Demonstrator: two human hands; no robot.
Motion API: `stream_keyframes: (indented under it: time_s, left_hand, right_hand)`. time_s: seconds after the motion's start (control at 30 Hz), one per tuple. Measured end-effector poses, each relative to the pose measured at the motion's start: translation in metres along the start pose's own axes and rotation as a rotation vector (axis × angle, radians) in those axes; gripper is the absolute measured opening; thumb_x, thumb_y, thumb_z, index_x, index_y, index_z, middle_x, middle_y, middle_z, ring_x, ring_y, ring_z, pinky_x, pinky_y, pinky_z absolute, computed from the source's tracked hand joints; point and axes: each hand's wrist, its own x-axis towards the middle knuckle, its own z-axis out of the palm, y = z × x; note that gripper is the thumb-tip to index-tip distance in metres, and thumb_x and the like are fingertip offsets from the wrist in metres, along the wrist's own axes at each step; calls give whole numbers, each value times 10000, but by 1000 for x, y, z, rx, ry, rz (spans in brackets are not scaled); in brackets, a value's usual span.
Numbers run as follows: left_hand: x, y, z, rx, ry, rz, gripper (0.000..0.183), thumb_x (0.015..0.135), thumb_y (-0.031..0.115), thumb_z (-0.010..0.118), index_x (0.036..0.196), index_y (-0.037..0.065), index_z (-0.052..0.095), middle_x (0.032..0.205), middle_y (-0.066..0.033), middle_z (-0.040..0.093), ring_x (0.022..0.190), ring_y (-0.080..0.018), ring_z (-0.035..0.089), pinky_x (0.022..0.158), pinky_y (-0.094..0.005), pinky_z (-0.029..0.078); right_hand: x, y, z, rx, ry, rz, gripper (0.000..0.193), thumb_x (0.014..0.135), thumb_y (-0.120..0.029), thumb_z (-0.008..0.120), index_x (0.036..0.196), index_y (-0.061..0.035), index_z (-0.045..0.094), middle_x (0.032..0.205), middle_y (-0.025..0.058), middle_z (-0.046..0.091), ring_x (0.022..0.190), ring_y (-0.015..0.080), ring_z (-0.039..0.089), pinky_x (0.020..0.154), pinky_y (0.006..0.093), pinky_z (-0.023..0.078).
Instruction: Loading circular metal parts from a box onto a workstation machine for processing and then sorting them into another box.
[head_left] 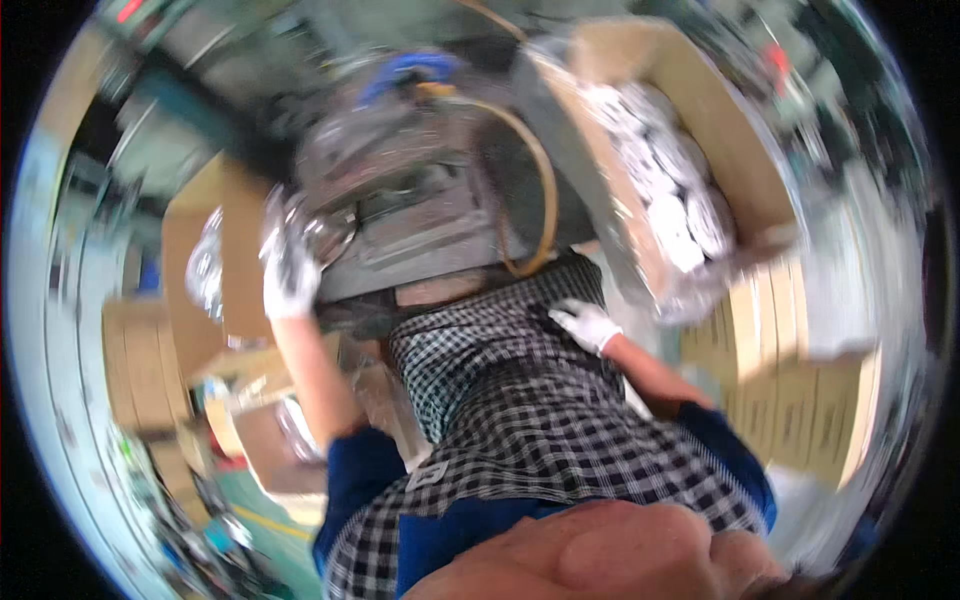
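Observation:
My left hand (290, 282), in a white glove, is blurred at the left corner of a grey metal machine (410, 243). Its fingers are closed at a shiny, rounded metal piece (335, 232), whose exact kind I cannot make out. My right hand (586, 326), also gloved in white, lies on the checked apron (490, 350) over my lap. Its fingers are stretched out, and nothing shows in them. The machine has a recessed rectangular bed, with a yellow hose (548, 180) curving along its right side.
Right of the machine stands an open cardboard box (745, 150), plastic-lined, with several shiny pieces (665, 180) inside. Another open carton (245, 265) at the left holds a shiny clear-looking item (205, 268). Stacked cartons (790, 400) stand at the right. A blue curved part (405, 72) tops the machine.

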Motion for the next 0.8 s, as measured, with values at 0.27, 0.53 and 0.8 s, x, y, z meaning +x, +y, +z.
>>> stream_keyframes:
  time_s: [0.27,0.53,0.8]
  left_hand:
    - [-104,-41,135,-2139,-916,-466,447,855,363,581,1085,-10,492,813,-90,542,586,-171,529,518,-309,468]
    - [-81,58,173,-1376,-871,-394,527,935,407,488,1249,-15,449,988,-165,606,647,-206,615,528,-279,500]
    - [-95,-18,122,-1291,-502,-657,615,931,488,461,1250,-37,466,900,-85,608,726,-164,564,641,-283,450]
  right_hand:
    - [-71,-157,-68,-150,51,-598,585,863,-366,538,1375,-135,376,1204,158,526,972,345,597,811,383,505]
    - [-51,-188,-155,-310,3,-799,261,816,-281,651,944,-55,623,819,108,621,756,272,618,673,358,505]
    - [63,-81,-340,-16,777,23,430,826,-402,659,1058,-42,623,769,17,590,591,117,481,481,293,378]
